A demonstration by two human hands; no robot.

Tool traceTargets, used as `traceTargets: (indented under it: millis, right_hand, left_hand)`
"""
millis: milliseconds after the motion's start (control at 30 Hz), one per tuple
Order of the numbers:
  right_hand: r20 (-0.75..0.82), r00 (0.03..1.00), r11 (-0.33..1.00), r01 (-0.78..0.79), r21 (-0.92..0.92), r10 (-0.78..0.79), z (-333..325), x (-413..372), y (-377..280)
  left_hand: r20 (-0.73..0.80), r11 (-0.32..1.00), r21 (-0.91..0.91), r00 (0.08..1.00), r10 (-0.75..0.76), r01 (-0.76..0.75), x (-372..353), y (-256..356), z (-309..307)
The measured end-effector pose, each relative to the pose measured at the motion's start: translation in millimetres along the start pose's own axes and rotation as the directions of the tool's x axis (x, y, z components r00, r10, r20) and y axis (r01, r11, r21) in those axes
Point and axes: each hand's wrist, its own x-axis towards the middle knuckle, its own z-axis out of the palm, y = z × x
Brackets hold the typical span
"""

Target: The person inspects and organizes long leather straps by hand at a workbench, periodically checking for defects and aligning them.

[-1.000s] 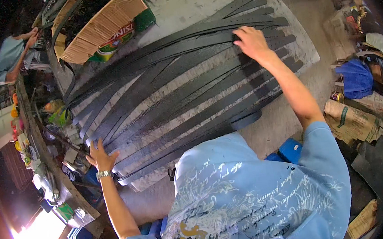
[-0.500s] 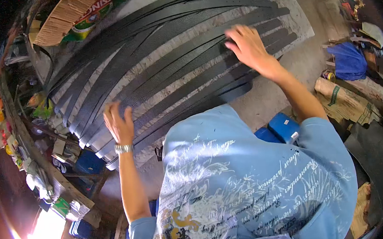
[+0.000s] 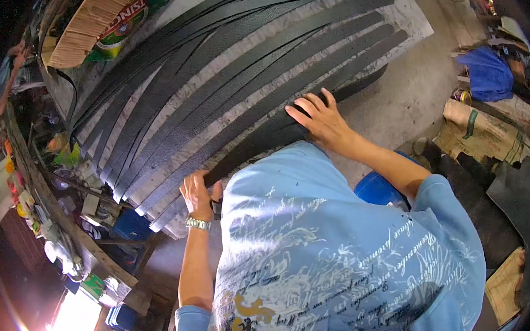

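Several long black leather straps (image 3: 235, 84) lie fanned side by side across a pale work surface (image 3: 412, 23). My left hand (image 3: 196, 198), with a metal watch on the wrist, is at the near left edge. Its fingers and thumb close around the left end of the nearest strap (image 3: 240, 155). My right hand (image 3: 322, 121) rests farther right along the near edge, fingers spread and bent over the same strap, partly covering it.
A torn cardboard box (image 3: 126, 24) stands at the far left of the surface. A wooden beam (image 3: 66, 222) with cluttered items runs along the left. Blue plastic (image 3: 377, 188) shows below my right arm. A blue cloth (image 3: 486, 73) and dark leather sheets (image 3: 520, 209) lie on the right.
Both hands have come down from over the middle straps to the near edge. My left hand moved right and toward me; my right hand moved left and toward me.
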Motion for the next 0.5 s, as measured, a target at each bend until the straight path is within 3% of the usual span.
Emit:
traceTargets:
  millis: [67, 167, 300, 400, 500]
  right_hand:
    - [0.082, 0.997, 0.997, 0.004, 0.072, -0.010, -4.8, 5.8, -7.0]
    - [-0.018, 0.999, 0.996, 0.036, 0.085, -0.034, 2.8, 14.6, -21.7]
    - [-0.027, 0.996, 0.980, 0.092, 0.175, -0.089, -11.9, 39.3, -47.4]
    - [-0.126, 0.987, 0.981, 0.122, 0.148, -0.104, 20.3, 49.8, -57.5]
    - [-0.068, 0.998, 0.973, 0.025, 0.230, -0.009, 2.0, 42.0, -48.1]
  left_hand:
    - [0.044, 0.998, -0.061, 0.999, -0.010, 0.012, 8.5, 4.1, -11.9]
    - [0.016, 0.983, -0.182, 0.999, 0.032, -0.029, 19.4, 18.9, -38.6]
    - [-0.102, 0.978, -0.122, 0.983, 0.156, -0.167, 31.7, 35.5, -71.8]
    - [-0.120, 0.971, -0.211, 0.989, 0.086, -0.110, 36.3, 55.2, -103.1]
    - [-0.096, 0.982, -0.101, 0.984, 0.152, -0.161, 37.0, 46.2, -116.5]
